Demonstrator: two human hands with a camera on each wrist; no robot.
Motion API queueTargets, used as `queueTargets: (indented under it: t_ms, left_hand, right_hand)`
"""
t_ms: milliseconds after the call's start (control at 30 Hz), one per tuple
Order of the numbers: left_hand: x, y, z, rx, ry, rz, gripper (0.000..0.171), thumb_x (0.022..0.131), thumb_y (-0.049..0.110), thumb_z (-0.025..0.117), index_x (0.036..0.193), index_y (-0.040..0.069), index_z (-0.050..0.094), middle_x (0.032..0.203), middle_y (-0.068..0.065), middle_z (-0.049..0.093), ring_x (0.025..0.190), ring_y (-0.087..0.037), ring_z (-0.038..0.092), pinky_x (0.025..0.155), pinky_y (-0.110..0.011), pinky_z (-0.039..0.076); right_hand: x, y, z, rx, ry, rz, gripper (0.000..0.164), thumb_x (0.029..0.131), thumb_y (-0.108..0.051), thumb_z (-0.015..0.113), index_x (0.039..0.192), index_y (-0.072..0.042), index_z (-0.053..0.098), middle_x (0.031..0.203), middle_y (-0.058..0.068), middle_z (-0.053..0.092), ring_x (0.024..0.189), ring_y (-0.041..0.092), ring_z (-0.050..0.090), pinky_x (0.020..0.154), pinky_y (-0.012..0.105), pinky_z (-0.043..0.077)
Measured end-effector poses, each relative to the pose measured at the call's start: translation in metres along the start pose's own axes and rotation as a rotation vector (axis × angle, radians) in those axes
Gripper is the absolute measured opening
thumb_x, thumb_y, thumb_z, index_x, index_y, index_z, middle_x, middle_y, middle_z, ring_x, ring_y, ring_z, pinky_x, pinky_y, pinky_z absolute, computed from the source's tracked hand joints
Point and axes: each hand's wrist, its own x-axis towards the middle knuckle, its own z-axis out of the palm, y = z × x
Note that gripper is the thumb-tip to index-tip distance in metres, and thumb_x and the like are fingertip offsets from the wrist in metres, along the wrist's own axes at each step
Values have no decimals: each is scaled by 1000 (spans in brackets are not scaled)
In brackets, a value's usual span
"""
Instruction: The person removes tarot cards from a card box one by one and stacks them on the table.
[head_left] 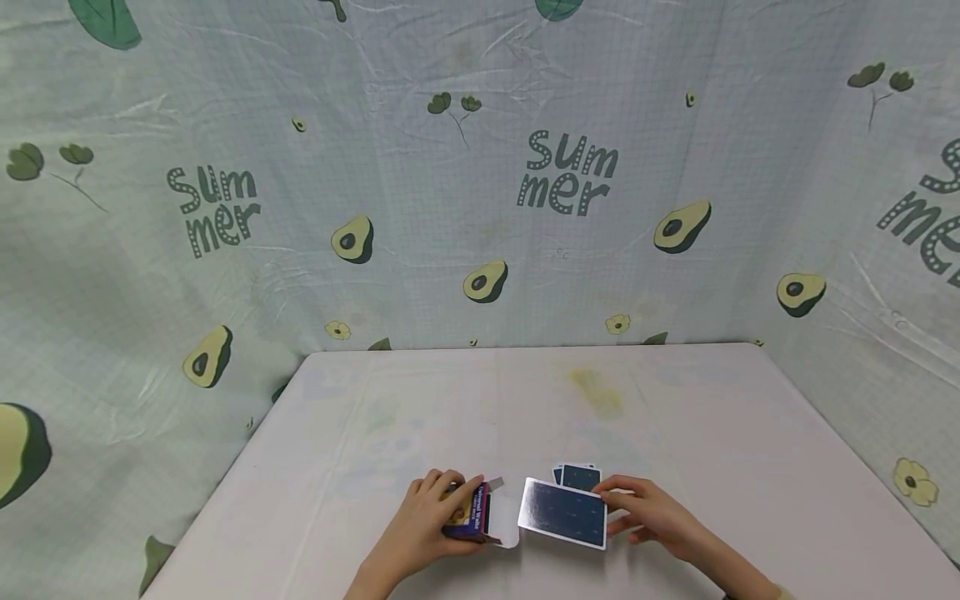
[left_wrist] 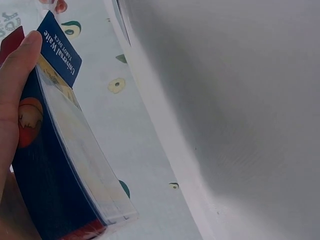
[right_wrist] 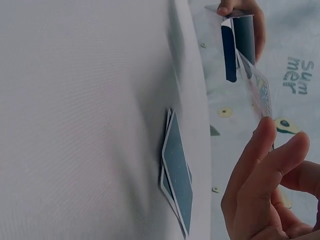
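Note:
A dark blue tarot deck box (head_left: 471, 515), lettered "Universal Waite", is gripped by my left hand (head_left: 423, 527). Its end flap stands open toward the right, and the thumb lies near that flap in the left wrist view. My right hand (head_left: 654, 518) pinches a single dark-backed card (head_left: 564, 514) with a white border at its right edge. The card is tilted in front of the box's open end. Just behind it, a few loose cards (head_left: 581, 477) lie face down and overlapping on the table; the right wrist view shows this small pile (right_wrist: 177, 170) beside the hand.
A white cloth covers the table (head_left: 450, 400), with a faint yellow stain (head_left: 597, 393) toward the back. Behind and on both sides hangs a pale curtain (head_left: 420, 183) printed with avocados, flowers and the word "summer".

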Motion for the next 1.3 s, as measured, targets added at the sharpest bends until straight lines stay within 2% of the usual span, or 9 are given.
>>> queueTargets:
  t_ms: [233, 467, 600, 867, 1100, 1300]
  left_hand:
    - [-3, -3, -2, 10, -13, -14, 77, 60, 58, 69, 126, 24, 50, 103, 7, 50, 89, -6, 40, 74, -32, 38]
    - [-6, -4, -5, 2, -43, -42, 78, 60, 58, 70, 127, 25, 48, 104, 8, 50, 90, -6, 40, 75, -34, 39]
    - [-7, -5, -5, 4, -47, -45, 77, 61, 59, 68, 128, 26, 48, 104, 7, 49, 90, -6, 40, 74, -34, 39]
    - [-9, -6, -6, -12, -66, -62, 74, 65, 61, 64, 128, 26, 47, 104, 7, 50, 91, -8, 41, 74, -35, 38]
    - [-10, -6, -5, 10, -55, -62, 74, 64, 58, 67, 127, 26, 48, 103, 6, 50, 90, -9, 42, 73, -35, 39]
    - [-10, -7, -3, 20, -37, -58, 73, 65, 61, 65, 126, 26, 49, 102, 7, 50, 90, -8, 42, 72, -33, 38]
  right_hand:
    - [-2, 3, -6, 6, -6, -4, 32, 87, -28, 53, 106, -3, 56, 81, -6, 64, 72, 10, 65, 51, 21, 42]
    - [-4, 7, -12, 22, -13, -28, 30, 88, -23, 51, 107, 1, 55, 84, -6, 66, 75, 9, 64, 54, 20, 45]
    - [-3, 8, -14, 42, -21, 2, 27, 87, -22, 51, 105, -3, 56, 85, -5, 66, 76, 8, 63, 56, 19, 45]
    - [-5, 10, -17, 58, -49, -27, 23, 87, -20, 51, 104, -5, 55, 86, -5, 65, 80, 8, 64, 58, 20, 46]
    - [-5, 11, -17, 64, -48, -28, 26, 86, -19, 54, 105, -1, 51, 85, -6, 64, 82, 7, 62, 63, 22, 47]
    - [-6, 13, -14, 89, -47, -32, 31, 83, -15, 59, 106, 2, 49, 83, -7, 65, 82, 8, 63, 64, 20, 48]
